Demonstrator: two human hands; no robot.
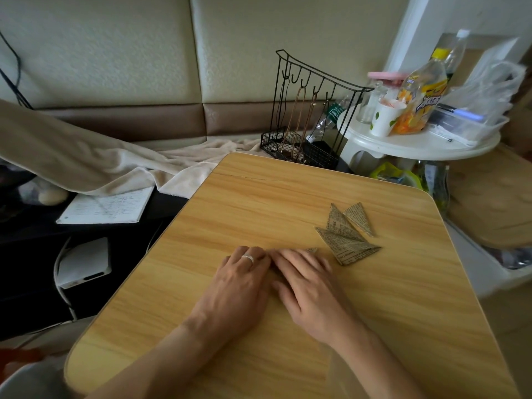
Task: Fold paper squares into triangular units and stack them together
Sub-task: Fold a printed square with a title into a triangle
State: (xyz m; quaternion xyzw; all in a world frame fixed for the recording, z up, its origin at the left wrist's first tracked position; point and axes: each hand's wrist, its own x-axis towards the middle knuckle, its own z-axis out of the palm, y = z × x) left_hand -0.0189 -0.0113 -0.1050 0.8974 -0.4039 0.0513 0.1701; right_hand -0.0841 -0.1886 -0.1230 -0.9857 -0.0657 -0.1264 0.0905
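Left hand (240, 286): palm down, flat, fingers extended forward and held together, a ring on one finger. Forearm bare, entering from the lower left. Right hand (309, 289): palm down, flat, fingers extended forward and angled slightly toward the left hand, somewhat blurred. Forearm bare, entering from the lower right. The two hands lie side by side, index-finger edges touching or nearly so. Neither hand is curled into a grasp.
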